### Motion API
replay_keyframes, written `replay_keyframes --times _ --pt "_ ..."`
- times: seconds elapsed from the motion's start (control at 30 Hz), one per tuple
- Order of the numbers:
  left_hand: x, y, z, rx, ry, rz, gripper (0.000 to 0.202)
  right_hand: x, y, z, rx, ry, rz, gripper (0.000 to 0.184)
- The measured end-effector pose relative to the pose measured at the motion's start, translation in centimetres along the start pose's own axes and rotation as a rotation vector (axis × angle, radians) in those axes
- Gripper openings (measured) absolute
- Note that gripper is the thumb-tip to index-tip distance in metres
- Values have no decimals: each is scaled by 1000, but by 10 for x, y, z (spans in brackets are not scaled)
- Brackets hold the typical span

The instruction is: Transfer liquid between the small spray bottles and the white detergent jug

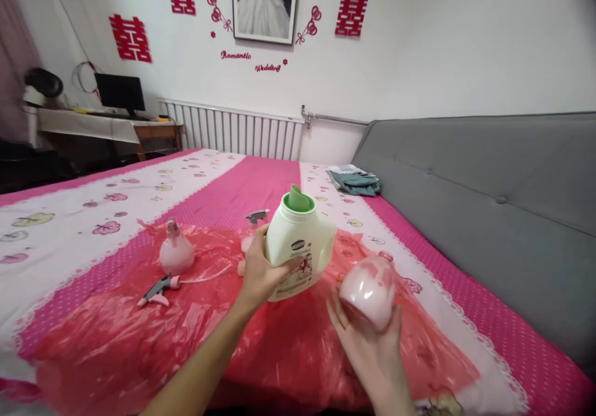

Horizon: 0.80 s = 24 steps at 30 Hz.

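Note:
My left hand (267, 270) grips a pale detergent jug (298, 242) by its body, holding it off the bed; its cap is off and a green pouring spout shows at the mouth. In my right hand (365, 335) rests a pink translucent spray bottle body (370, 289), tilted with its neck pointing away and no spray head on it. A loose grey-and-pink spray head (161, 289) with a thin tube lies at the left on a red plastic sheet (195, 341). Behind it stands a pink spray bottle (177, 251). Another spray bottle (256, 217) is partly hidden behind the jug.
The red sheet covers the near part of a bed with a pink and white cover (265, 180). Folded green cloth (356, 182) lies at the far right, beside the grey padded headboard (484, 198). A desk with a monitor (120, 92) stands far left, near a radiator (233, 129).

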State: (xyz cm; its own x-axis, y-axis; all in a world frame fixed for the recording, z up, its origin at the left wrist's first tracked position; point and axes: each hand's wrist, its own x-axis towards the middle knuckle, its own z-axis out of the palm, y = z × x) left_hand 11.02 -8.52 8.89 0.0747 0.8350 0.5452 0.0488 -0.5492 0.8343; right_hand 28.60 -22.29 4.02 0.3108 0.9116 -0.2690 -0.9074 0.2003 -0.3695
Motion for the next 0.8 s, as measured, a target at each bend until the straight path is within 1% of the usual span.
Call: replay_keyframes --times 0.1,0.2,0.3,0.4,0.5,0.57,0.67,0.8 --pt "8 -22 23 -81 -60 17 78 -2 -10 -5 -11 62 22 71" --pt "11 -44 40 -111 -108 6 79 -6 -13 -9 12 147 47 73" --pt "9 -62 50 -97 -177 8 79 -7 -11 -19 -15 158 -12 69" --pt "5 -74 53 -87 -235 22 82 -7 -8 -35 -99 118 -90 64" --pt "5 -83 50 -86 -257 34 83 -5 0 -53 -230 62 -76 66" --pt "7 -87 48 -82 -273 43 84 -3 8 -62 -314 49 -68 66" --pt "9 -90 44 -68 -297 55 92 1 20 -70 -404 60 -107 64" --pt "8 -90 41 -40 -313 61 106 6 29 -74 -460 51 -150 70"
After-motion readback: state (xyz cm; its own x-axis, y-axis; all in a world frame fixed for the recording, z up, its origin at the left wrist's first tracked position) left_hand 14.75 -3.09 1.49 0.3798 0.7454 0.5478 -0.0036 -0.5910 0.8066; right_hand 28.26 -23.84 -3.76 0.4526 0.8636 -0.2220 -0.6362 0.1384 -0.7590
